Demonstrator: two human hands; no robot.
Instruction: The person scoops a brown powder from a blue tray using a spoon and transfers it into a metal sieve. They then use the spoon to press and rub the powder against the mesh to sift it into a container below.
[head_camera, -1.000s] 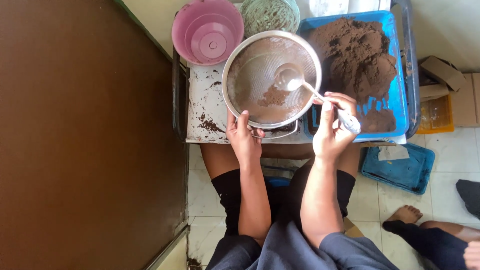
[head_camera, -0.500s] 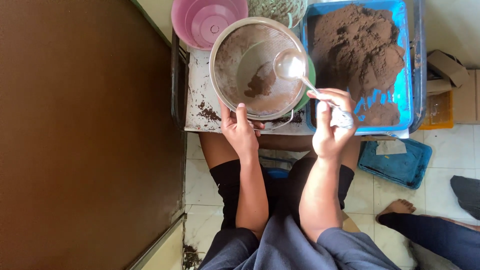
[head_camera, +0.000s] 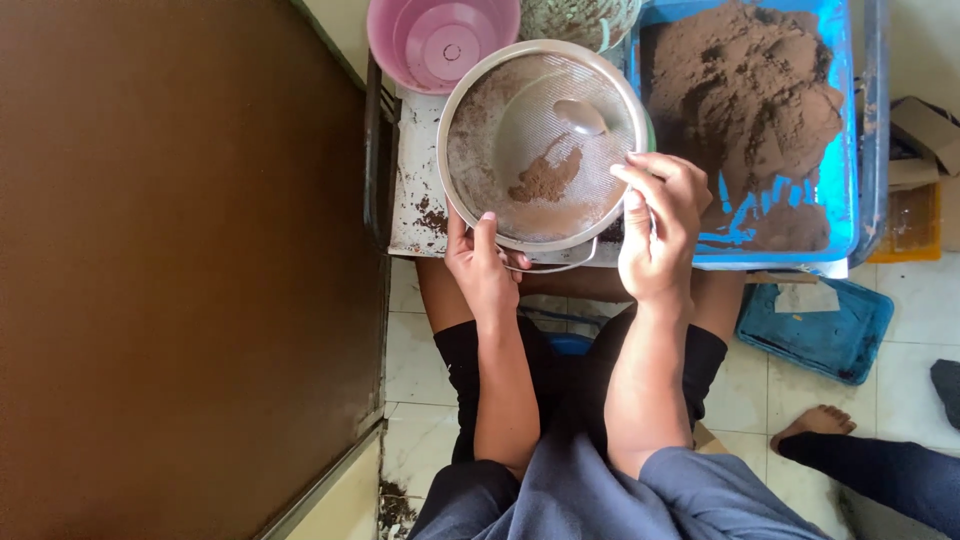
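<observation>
1. Left hand (head_camera: 485, 268): fingers closed on the near rim of the sieve (head_camera: 545, 145), by its wire handle.
2. Right hand (head_camera: 657, 222): closed around the spoon (head_camera: 583, 117) handle at the sieve's right rim; the bowl of the spoon lies inside the mesh.
3. Sieve: round, on the white tabletop (head_camera: 412, 200), holding a small patch of brown powder (head_camera: 545, 182).
4. Blue tray (head_camera: 838, 200) just right of the sieve, heaped with brown powder.
5. Pink bucket (head_camera: 440, 40) beyond the sieve, to its left.
</observation>
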